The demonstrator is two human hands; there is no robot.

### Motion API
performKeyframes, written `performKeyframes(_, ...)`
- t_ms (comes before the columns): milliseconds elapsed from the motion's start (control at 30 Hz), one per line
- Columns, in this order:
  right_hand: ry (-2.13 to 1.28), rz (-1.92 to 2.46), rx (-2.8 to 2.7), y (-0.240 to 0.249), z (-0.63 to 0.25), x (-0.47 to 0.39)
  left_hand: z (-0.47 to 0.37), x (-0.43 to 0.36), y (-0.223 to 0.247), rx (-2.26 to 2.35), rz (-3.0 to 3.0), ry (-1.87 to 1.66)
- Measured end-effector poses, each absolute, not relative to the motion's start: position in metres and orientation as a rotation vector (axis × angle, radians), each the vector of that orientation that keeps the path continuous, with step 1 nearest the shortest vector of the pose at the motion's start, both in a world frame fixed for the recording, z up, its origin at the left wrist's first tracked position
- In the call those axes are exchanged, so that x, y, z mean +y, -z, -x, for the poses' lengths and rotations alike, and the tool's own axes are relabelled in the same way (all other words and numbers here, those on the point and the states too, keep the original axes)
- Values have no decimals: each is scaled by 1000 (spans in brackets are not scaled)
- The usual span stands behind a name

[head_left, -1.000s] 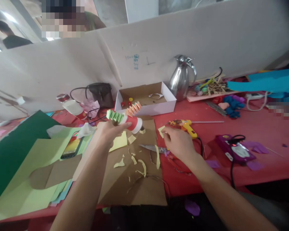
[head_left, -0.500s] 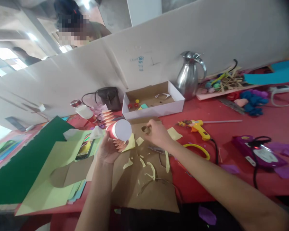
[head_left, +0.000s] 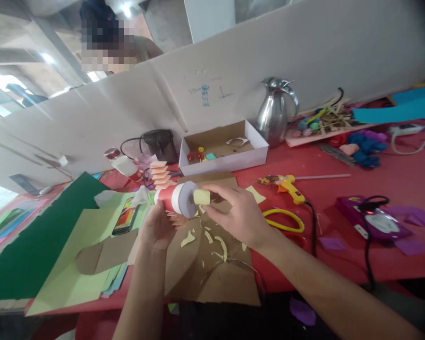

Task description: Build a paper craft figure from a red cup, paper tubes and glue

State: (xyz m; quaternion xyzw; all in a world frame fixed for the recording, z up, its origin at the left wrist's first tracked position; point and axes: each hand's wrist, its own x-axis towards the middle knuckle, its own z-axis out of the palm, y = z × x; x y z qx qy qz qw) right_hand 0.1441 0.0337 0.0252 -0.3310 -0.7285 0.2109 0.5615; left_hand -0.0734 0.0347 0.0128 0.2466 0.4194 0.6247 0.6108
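My left hand (head_left: 158,225) is wrapped round a red and white paper cylinder (head_left: 169,197), tilted so its round white end faces right. Folded peach paper strips (head_left: 160,172) stick out above and below the cylinder. Between the thumb and fingers of my right hand (head_left: 235,212) is a small yellow paper roll (head_left: 201,197). The roll is up against the white end of the cylinder, or very close to it; I cannot tell whether they touch. Beneath both hands lies a brown cardboard sheet (head_left: 212,278) with yellow paper scraps (head_left: 221,248).
A yellow glue gun (head_left: 290,189), a yellow ring (head_left: 285,220) and a purple power box (head_left: 371,219) lie to the right. Behind are a white open box (head_left: 226,163), a steel jug (head_left: 273,113) and a dark bag (head_left: 161,144). A phone (head_left: 125,216) rests on green paper at left.
My right hand has brought the yellow roll left and down to the cylinder's white end. My left hand has turned the cylinder a little, so its end faces more to the right.
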Motion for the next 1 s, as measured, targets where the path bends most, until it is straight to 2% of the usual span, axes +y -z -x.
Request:
performKeyframes(300, -505, 764, -1716, -25, -142, 33, 71, 33, -13, 942, -726, -1444)
performKeyframes(700, -487, 757, -1724, -23, -133, 32, 68, 22, -39, 1068, -740, -1470)
performKeyframes(1000, -526, 798, -1690, -10, -126, 48, 73, 31, -42, 1162, -836, -1346)
